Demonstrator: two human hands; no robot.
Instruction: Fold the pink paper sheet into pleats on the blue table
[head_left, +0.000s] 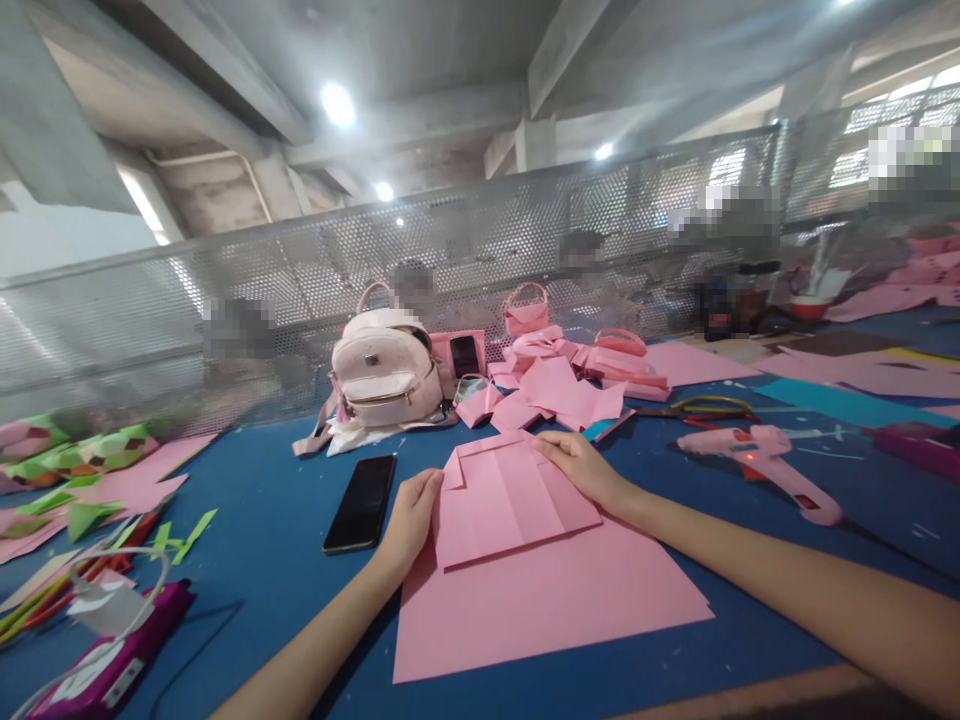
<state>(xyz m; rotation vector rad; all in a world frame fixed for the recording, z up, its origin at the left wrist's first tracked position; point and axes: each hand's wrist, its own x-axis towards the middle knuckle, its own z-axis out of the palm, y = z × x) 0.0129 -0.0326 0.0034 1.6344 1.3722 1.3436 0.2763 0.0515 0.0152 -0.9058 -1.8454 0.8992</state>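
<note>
A folded pink paper sheet point(504, 500) lies on top of a larger flat pink sheet point(547, 600) on the blue table point(277, 540). My left hand point(409, 522) presses the folded sheet's left edge, fingers closed against it. My right hand point(581, 465) pinches the top right corner of the same folded sheet. Both forearms reach in from the bottom of the view.
A black phone point(361, 503) lies left of the paper. Behind stand a pale pink backpack point(386, 375), pink paper bags and scraps point(559, 385), scissors point(705, 407) and a pink glue gun point(761, 460). Green paper bits point(90, 480) and a magenta device point(112, 665) sit at left. Mesh fence behind.
</note>
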